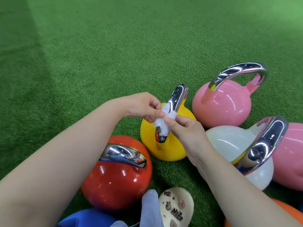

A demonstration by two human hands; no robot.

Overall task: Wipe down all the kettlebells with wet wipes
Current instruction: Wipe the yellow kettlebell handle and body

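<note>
A yellow kettlebell point(173, 145) with a chrome handle point(177, 97) stands in the middle of the group on the turf. A white wet wipe point(164, 125) is wrapped around that handle. My left hand point(144, 105) pinches the wipe from the left and my right hand point(185, 128) pinches it from the right. Around it stand a red kettlebell point(118, 179), a pink kettlebell point(224, 104), a white kettlebell point(229, 141) and a second pink kettlebell point(290, 154) at the right edge.
Green artificial turf point(114, 54) stretches away beyond the kettlebells. A cream clog with charms point(177, 205) and a grey trouser leg point(150, 208) are at the bottom. A blue kettlebell point(88, 218) and an orange one point(285, 208) peek in at the bottom edge.
</note>
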